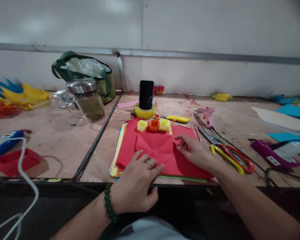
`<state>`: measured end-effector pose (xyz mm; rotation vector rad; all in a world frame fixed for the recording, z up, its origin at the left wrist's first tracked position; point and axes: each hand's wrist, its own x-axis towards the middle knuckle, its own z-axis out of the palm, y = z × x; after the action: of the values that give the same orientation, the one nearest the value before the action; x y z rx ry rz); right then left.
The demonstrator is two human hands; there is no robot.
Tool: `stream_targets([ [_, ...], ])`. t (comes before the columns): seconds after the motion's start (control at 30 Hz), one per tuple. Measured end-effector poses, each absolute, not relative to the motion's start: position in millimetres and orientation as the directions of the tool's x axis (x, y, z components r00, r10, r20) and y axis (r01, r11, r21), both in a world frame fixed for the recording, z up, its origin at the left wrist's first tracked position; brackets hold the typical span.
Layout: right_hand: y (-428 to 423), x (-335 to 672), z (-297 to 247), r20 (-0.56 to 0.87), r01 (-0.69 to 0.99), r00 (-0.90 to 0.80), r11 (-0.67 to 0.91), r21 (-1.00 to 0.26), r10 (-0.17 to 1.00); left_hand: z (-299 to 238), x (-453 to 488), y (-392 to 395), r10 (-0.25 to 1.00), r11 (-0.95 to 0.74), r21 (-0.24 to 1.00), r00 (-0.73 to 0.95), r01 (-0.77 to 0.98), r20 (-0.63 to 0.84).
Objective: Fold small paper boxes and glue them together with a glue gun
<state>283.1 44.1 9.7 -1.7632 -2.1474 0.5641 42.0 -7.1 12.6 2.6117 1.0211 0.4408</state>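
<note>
A folded red paper square (156,145) lies on a stack of coloured sheets (120,150) at the table's near edge. My left hand (137,181), with a ring and a green bead bracelet, presses flat on the fold's near-left corner, fingers stretched out. My right hand (193,150) rests on the fold's right corner, fingertips pinched on the paper's edge. Behind the fold stand three small paper boxes: yellow (142,125), orange (154,125) and yellow (164,124).
A phone (146,94) stands in a yellow tape roll (145,112). Scissors (226,151), a glue gun (207,115), a yellow cutter (177,118) and a purple device (275,154) lie right. A glass jar (86,100), green bag (90,71), red tray (17,161) and white cable (27,180) are left.
</note>
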Motion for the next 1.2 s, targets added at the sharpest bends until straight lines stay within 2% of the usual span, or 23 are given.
stream_targets([
  [0.1, 33.9, 269.1, 15.1, 0.018, 0.871, -0.219, 0.204, -0.446, 0.975, 11.2, 43.7, -7.1, 0.690, -0.706, 0.370, 0.704, 0.604, 0.167],
  [0.2, 31.0, 265.7, 21.0, -0.043, 0.863, -0.279, 0.231, -0.449, 0.959, 9.4, 42.5, -7.8, 0.693, -0.699, 0.397, 0.702, 0.595, 0.168],
  [0.33, 38.5, 275.5, 25.0, -0.123, 0.893, -0.268, 0.198, -0.404, 0.956, 8.9, 40.0, -8.9, 0.704, -0.681, 0.451, 0.686, 0.577, 0.186],
  [0.53, 33.8, 266.5, 40.0, -0.104, 0.922, -0.250, 0.204, -0.330, 0.963, 10.4, 38.3, -10.1, 0.706, -0.677, 0.438, 0.691, 0.592, 0.157],
  [0.6, 31.0, 268.3, 53.5, -0.029, 0.962, -0.180, 0.170, -0.213, 0.983, 10.0, 37.0, -10.7, 0.705, -0.676, 0.439, 0.692, 0.592, 0.154],
  [0.67, 29.1, 273.3, 68.4, 0.133, 0.996, -0.046, 0.055, -0.068, 0.990, 9.3, 35.9, -11.1, 0.704, -0.676, 0.446, 0.694, 0.587, 0.153],
  [0.73, 27.1, 274.5, 78.6, 0.238, 1.000, 0.008, -0.008, -0.003, 0.971, 8.7, 35.6, -11.1, 0.701, -0.676, 0.455, 0.696, 0.580, 0.155],
  [0.8, 25.5, 267.1, 78.8, 0.175, 0.998, -0.042, 0.049, -0.034, 0.984, 8.6, 36.0, -10.5, 0.706, -0.670, 0.464, 0.690, 0.580, 0.157],
  [0.93, 31.4, 242.7, 52.8, -0.173, 0.956, -0.263, 0.231, -0.182, 0.949, 8.5, 36.8, -9.4, 0.712, -0.664, 0.466, 0.685, 0.584, 0.155],
  [1.07, 47.0, 242.1, 31.8, -0.300, 0.892, -0.382, 0.264, -0.366, 0.874, 6.8, 35.6, -9.8, 0.709, -0.671, 0.454, 0.688, 0.587, 0.159],
  [1.2, 56.0, 253.7, 33.3, -0.372, 0.883, -0.387, 0.223, -0.412, 0.844, 4.5, 34.1, -9.8, 0.705, -0.673, 0.458, 0.691, 0.580, 0.161],
])
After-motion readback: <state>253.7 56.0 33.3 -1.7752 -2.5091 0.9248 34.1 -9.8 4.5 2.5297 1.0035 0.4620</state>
